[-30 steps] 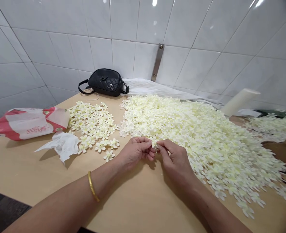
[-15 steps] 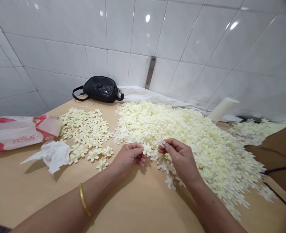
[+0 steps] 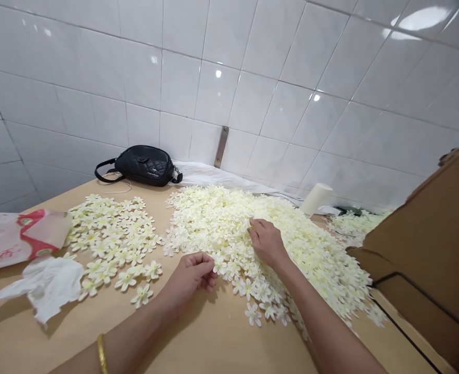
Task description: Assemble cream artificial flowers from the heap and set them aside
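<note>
My left hand (image 3: 192, 274): fingers pinched shut on one cream artificial flower (image 3: 219, 265) | My right hand (image 3: 267, 241): fingers curled at flower heap (image 3: 311, 259), grip and contents unclear

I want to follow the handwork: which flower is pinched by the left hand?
The flower at the left hand's fingertips, by the large pile's near edge; those around it lie loose, without the left hand's grip.
</note>
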Tool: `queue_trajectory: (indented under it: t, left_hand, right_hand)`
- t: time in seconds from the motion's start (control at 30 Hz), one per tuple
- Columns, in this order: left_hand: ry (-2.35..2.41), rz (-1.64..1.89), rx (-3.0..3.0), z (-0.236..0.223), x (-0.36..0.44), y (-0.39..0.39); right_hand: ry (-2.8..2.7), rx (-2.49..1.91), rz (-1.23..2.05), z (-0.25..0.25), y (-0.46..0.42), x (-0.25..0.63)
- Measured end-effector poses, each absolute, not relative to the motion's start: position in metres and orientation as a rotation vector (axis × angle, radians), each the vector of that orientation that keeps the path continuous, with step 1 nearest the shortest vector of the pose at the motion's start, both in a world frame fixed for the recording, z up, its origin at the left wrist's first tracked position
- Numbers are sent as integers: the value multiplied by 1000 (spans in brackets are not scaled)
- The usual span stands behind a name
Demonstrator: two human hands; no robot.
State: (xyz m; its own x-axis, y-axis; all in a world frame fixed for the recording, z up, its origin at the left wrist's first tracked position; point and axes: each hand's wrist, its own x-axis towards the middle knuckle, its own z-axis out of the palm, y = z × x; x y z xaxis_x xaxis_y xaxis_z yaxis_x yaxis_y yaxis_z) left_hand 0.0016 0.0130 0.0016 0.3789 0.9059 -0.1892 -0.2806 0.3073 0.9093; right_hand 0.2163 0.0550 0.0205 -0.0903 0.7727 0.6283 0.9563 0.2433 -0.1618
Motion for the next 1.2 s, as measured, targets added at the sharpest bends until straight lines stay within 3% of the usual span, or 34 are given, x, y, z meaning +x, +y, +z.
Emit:
queue_trajectory:
  t: [0.33, 0.57, 0.8, 1.2]
  left_hand:
    - [797, 961, 928, -1, 1, 12]
    - [787, 1000, 875, -6, 0, 15]
    - [679, 994, 790, -6, -3, 19]
    - [676, 924, 773, -3, -4, 19]
  right_hand:
    - [-1770, -1596, -494, 28, 18, 199]
    - [-1959, -1338, -116, 13, -18, 139]
    - [-1991, -1308, 51, 4, -13, 126]
    - [-2097, -1284, -105, -8, -4, 132]
